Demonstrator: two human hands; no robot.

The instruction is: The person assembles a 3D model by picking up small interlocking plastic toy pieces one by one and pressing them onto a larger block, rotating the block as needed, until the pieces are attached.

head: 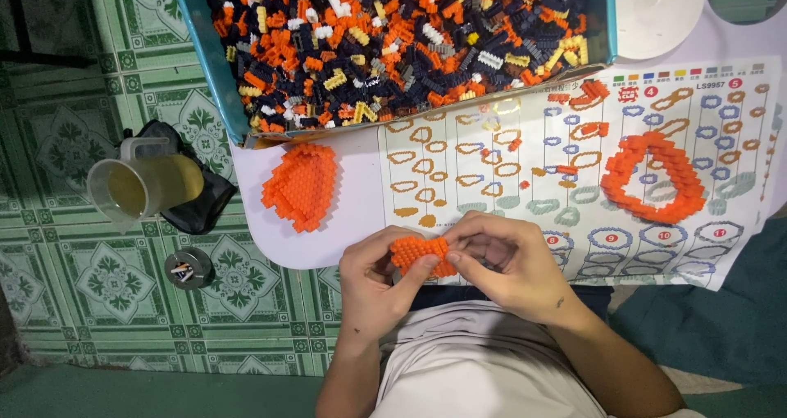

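Pinching from both ends, the left hand [379,277] and right hand [510,258] were closed on a small orange brick piece [422,255], long axis crosswise, at the table's [344,238] near edge; beyond lay the flat orange panel [301,185] and brick box [209,49].

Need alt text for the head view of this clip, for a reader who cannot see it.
Both hands, left hand and right hand, hold a small orange brick assembly over a printed instruction sheet. On the white table lie a flat orange brick panel and an orange brick ring, below a blue box of loose bricks.
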